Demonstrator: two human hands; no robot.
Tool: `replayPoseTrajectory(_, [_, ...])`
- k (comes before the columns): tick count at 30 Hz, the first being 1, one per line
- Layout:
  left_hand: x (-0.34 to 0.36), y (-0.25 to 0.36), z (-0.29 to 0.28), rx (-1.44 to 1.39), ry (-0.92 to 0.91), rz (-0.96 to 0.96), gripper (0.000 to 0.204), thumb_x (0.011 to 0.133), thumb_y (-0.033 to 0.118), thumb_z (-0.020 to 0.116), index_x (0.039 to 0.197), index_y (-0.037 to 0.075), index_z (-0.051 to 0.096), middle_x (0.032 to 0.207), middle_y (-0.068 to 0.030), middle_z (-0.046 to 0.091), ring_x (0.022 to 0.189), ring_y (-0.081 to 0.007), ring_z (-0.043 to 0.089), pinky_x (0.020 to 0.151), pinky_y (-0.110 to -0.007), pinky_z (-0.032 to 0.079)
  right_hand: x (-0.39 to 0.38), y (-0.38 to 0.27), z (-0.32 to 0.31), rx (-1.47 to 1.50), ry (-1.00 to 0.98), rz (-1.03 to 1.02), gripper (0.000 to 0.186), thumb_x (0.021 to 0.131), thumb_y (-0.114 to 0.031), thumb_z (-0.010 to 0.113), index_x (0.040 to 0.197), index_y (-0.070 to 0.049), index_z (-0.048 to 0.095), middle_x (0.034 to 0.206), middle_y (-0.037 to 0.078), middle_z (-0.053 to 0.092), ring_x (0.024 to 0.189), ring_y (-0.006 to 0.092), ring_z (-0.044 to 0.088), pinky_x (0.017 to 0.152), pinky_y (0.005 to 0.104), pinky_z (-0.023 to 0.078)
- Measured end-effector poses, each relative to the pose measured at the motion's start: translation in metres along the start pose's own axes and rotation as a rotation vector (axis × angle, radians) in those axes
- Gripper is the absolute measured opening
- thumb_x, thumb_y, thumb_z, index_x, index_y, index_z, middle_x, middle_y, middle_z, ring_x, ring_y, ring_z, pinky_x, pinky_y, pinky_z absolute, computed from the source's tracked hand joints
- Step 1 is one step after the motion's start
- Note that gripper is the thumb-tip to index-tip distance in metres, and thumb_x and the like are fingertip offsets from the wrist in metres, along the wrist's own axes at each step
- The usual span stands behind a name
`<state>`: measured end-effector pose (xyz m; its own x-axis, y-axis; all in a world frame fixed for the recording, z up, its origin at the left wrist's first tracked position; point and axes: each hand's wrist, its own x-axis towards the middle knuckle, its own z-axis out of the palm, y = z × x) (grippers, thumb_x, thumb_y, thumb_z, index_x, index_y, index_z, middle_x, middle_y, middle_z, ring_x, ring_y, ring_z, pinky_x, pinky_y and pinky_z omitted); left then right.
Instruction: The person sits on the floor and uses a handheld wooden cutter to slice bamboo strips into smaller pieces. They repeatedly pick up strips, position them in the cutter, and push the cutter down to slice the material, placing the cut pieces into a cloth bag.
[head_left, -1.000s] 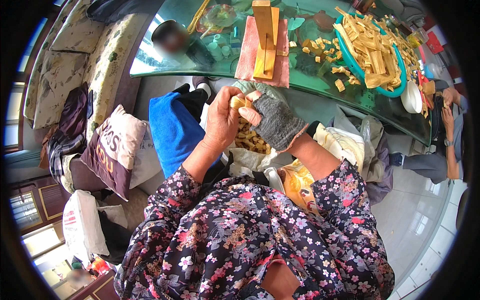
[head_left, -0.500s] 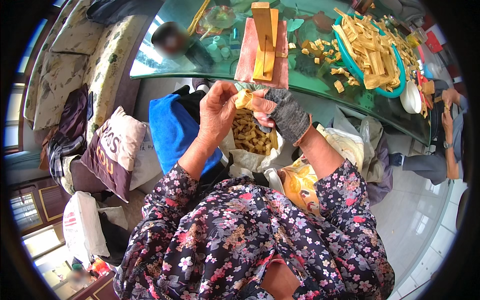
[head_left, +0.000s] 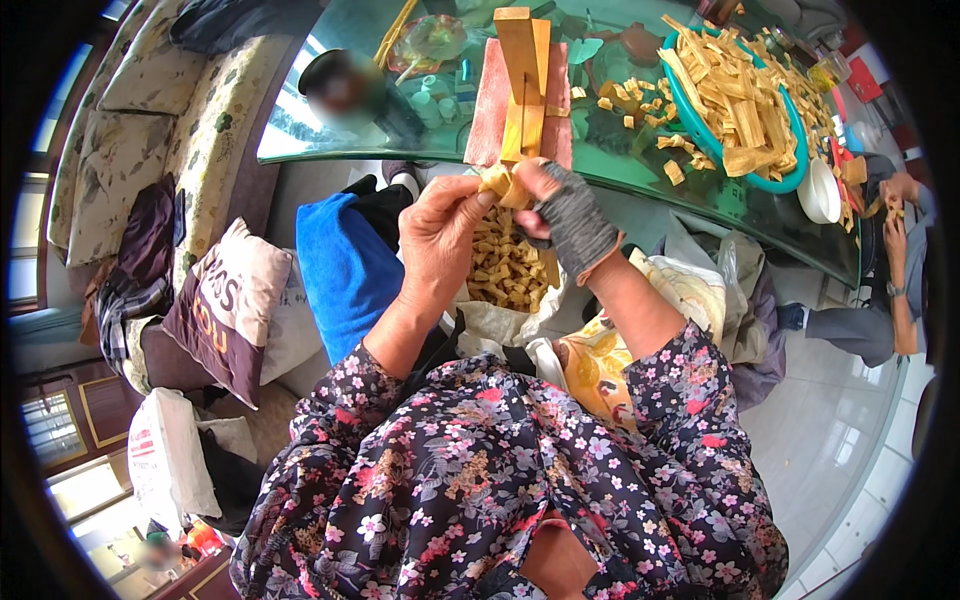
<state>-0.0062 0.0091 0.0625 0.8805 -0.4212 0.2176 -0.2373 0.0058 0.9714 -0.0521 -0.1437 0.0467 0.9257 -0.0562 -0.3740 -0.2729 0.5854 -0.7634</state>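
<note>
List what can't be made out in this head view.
Head view:
Curled yellow strip: partly covered by left hand and right hand.
White bag: bottom hidden under yellow pieces.
Dark round object: blurred at its middle.
Co-worker: upper body cut off by the picture's rim.

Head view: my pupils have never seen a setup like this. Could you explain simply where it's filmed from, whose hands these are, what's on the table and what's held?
There is no robot here, just a person filmed by a wide fisheye camera on their own head, looking down; that is why straight edges bend. The left hand is bare; the right hand wears a grey glove leaving fingertips free. Between them they hold a folded yellowish strip. On the glass table are a wooden stand on a pink cloth, and a teal basket heaped with similar strips. Below the hands, a whitish sack holds many small yellowish pieces.
</note>
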Motion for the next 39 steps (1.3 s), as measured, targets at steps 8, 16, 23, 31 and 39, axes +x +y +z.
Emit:
replayPoseTrajectory(8, [0.007,0.032,-0.02,-0.022,-0.058,-0.078,0.01,0.082,0.001,0.066,0.091,-0.001,0.066,0.082,-0.0023,0.062,0.073,-0.008,0.055,0.066,-0.02,0.045,-0.006,-0.017,-0.021,0.217,-0.059,-0.08,0.034,0.093,-0.041,0.05,0.084,-0.008,0.051,0.054,-0.003,0.042,0.041,0.0035,0.036,0.037,0.0179,0.024])
replayPoseTrajectory(16, [0.003,0.038,-0.023,0.866,-0.266,0.292,0.041,0.071,0.006,0.069,0.11,0.008,0.059,0.115,-0.0117,0.057,0.1,-0.0302,0.058,0.084,-0.038,0.047,-0.007,0.004,-0.001,-0.306,-0.119,-0.159,0.025,0.087,-0.027,0.061,0.075,-0.007,0.055,0.056,0.0,0.053,0.046,0.0065,0.047,0.043,0.0202,0.036])
replayPoseTrajectory(23, [0.005,0.001,-0.032,1.13,-0.428,0.32,0.034,0.074,0.004,0.055,0.107,0.009,0.051,0.096,-0.009,0.055,0.083,-0.0264,0.059,0.071,-0.037,0.048,0.001,0.019,0.002,-0.675,-0.196,-0.001,0.027,0.087,-0.031,0.057,0.081,-0.004,0.059,0.059,0.006,0.057,0.05,0.0152,0.054,0.049,0.0281,0.044])
replayPoseTrajectory(31, [0.031,-0.052,-0.062,1.083,-0.4,0.655,0.017,0.076,0.011,0.058,0.092,0.01,0.053,0.09,-0.0034,0.057,0.074,-0.0206,0.059,0.064,-0.032,0.045,-0.012,0.026,0.025,-0.933,-0.119,-0.488,0.027,0.087,-0.026,0.055,0.093,-0.001,0.062,0.08,0.017,0.061,0.074,0.0313,0.06,0.067,0.041,0.047])
replayPoseTrajectory(39, [0.015,-0.063,-0.027,-0.056,-0.031,-0.395,0.036,0.093,0.032,0.054,0.115,0.004,0.052,0.102,-0.0071,0.058,0.078,-0.0138,0.058,0.071,-0.028,0.048,0.01,0.026,0.001,-0.687,0.158,-0.467,0.024,0.091,-0.025,0.052,0.09,-0.002,0.059,0.07,0.009,0.058,0.061,0.0215,0.056,0.056,0.0313,0.044])
